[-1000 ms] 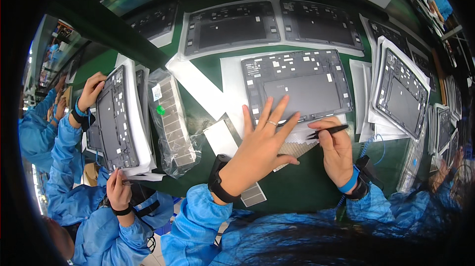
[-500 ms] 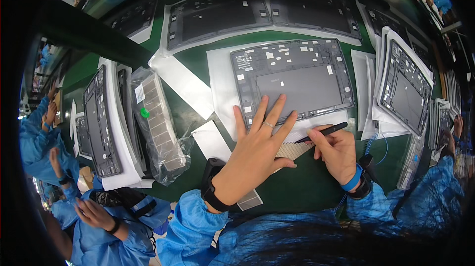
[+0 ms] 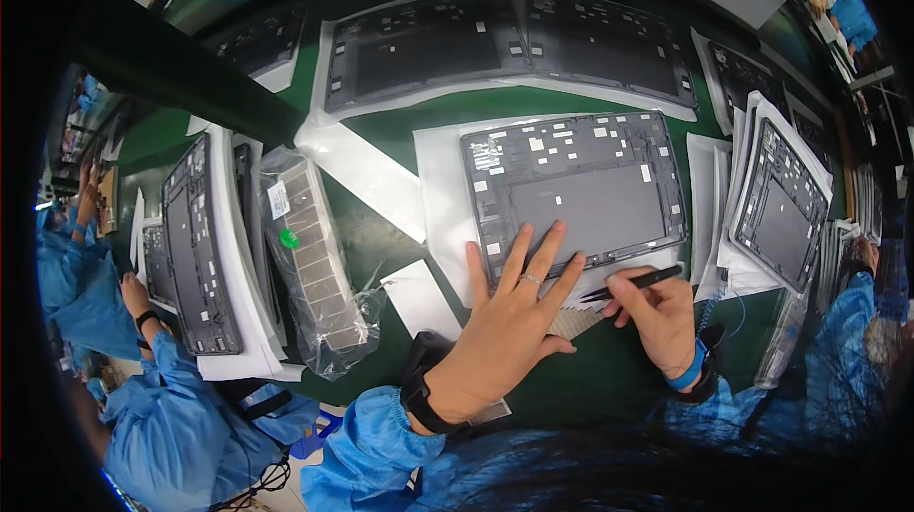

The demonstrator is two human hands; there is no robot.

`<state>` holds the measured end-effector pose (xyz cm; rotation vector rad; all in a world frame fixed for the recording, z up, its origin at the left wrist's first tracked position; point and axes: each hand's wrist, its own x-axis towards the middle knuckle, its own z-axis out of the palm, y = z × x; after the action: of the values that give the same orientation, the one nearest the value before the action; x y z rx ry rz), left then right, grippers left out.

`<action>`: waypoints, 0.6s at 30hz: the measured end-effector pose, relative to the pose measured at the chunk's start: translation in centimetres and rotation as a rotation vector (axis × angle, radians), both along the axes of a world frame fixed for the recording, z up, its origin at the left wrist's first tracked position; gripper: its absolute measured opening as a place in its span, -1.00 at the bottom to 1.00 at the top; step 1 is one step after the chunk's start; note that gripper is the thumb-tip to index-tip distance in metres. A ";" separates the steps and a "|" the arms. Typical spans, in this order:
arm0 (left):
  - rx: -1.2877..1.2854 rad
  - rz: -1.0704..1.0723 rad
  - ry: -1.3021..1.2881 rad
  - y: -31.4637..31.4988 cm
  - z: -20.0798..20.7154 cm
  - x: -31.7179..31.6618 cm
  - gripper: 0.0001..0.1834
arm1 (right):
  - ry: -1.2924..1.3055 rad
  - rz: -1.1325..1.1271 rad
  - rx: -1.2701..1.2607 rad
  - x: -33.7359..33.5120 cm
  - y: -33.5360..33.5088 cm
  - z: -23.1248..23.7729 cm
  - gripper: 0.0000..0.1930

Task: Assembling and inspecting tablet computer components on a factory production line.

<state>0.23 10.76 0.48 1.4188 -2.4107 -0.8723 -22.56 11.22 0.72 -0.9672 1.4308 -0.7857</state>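
Fingers of my left hand spread wide, flat on the near edge of the dark grey rectangular tablet back shell. Beside it, my right hand pinches thin black tweezers. Shell looks stiff, light, scratch-prone; best gripped by its edges.

On my left I see a clear plastic bag of grey square pieces lying lengthwise on the green bench, bearing a white label and a round green sticker.
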 end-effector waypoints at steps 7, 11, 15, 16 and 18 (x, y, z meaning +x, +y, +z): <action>0.005 -0.003 0.004 -0.6 0.0 0.0 0.10 | 0.053 0.005 -0.030 0.7 0.0 -0.7 -0.75; 0.007 0.001 0.004 -0.6 -0.1 0.0 0.10 | 0.074 0.030 -0.054 0.5 -0.1 -1.0 -0.75; 0.013 0.004 0.013 -0.6 -0.1 0.0 0.10 | 0.097 0.050 -0.058 0.1 -0.1 -1.3 -0.74; 0.012 0.005 0.013 -0.6 -0.2 -0.1 0.10 | 0.085 0.043 -0.061 0.0 0.0 -1.3 -0.74; 0.015 0.007 0.019 -0.5 -0.3 -0.1 0.10 | 0.068 0.042 -0.069 -0.1 -0.1 -1.2 -0.75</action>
<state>0.14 10.23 0.19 1.4177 -2.3888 -0.8999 -22.69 11.07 -0.44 -1.0829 1.4450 -0.7817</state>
